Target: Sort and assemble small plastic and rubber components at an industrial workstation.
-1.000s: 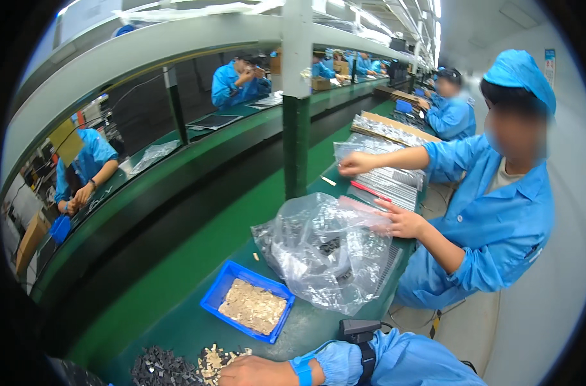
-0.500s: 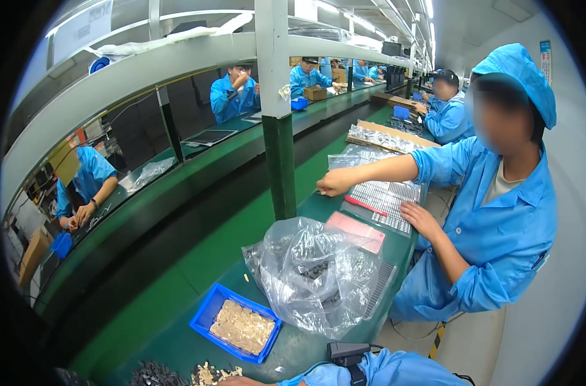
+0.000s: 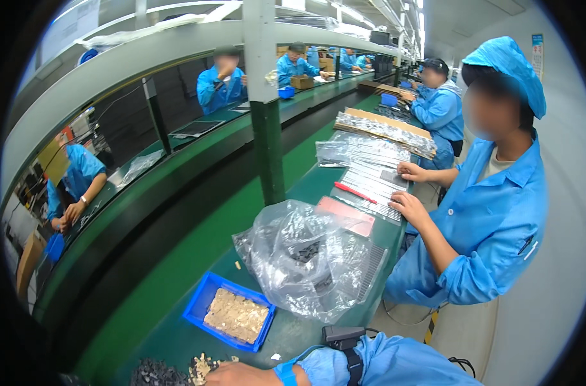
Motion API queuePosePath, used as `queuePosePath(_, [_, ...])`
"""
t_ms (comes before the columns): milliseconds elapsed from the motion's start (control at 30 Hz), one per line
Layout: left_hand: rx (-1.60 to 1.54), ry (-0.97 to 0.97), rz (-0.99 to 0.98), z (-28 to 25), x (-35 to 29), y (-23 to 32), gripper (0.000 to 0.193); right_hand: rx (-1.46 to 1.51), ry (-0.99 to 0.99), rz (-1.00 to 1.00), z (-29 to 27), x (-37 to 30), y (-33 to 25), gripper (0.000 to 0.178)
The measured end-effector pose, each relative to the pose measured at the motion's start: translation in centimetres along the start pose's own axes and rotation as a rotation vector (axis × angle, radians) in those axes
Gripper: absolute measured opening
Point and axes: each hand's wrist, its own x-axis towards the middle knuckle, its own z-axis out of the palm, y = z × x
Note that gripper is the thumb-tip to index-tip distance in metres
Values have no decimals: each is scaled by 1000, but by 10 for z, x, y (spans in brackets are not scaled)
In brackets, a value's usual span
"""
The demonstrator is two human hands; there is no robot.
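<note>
My right hand [image 3: 240, 374] shows at the lower edge, its sleeve blue and a strap with a dark device on the forearm. It lies beside a small heap of tan pieces [image 3: 201, 368]; its fingers are mostly hidden, so whether they grip anything does not show. Left of that heap is a pile of black pieces [image 3: 156, 373]. Just beyond my hand stands a blue bin [image 3: 197, 314] holding many flat tan pieces [image 3: 236, 315]. My left hand is out of view.
A clear plastic bag [image 3: 293, 257] with dark parts lies past the bin, partly over a grey slotted sheet [image 3: 374, 265]. Further on are a pink card [image 3: 347, 216], a red pen [image 3: 355, 192] and a co-worker's hands [image 3: 408, 204]. A post [image 3: 267, 151] rises from the green bench.
My view has shifted, and more of my right hand and forearm shows. The co-worker's outstretched hand has drawn back to the sheet near their body.
</note>
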Motion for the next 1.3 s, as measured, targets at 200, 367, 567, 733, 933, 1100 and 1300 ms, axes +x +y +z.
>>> queuePosePath(200, [-364, -206, -131, 5, -15, 26, 15, 298, 127, 120, 0, -5, 0, 8])
queuePosePath(367, [-691, -289, -446, 18, -14, 22, 15, 486, 31, 313, -5, -2, 10, 9])
queuePosePath(567, [-1385, -446, -808, 45, -21, 17, 20, 959, 113, 679, -34, -12, -6, 4])
queuePosePath(733, [-1365, -453, -944, 54, -17, 25, 24, 1024, 31, 681, -23, -19, -3, 8])
queuePosePath(933, [-1391, -464, -836, 61, -18, 22, 25, 968, 3, 657, -16, -18, -12, 9])
queuePosePath(1100, [-1621, -641, -1049, 55, -17, 14, 27, 676, -10, 360, -16, -17, -18, 6])
queuePosePath(1300, [-2129, -870, -1226, 58, -17, 11, 29, 667, -73, 139, -21, -16, -15, 11])
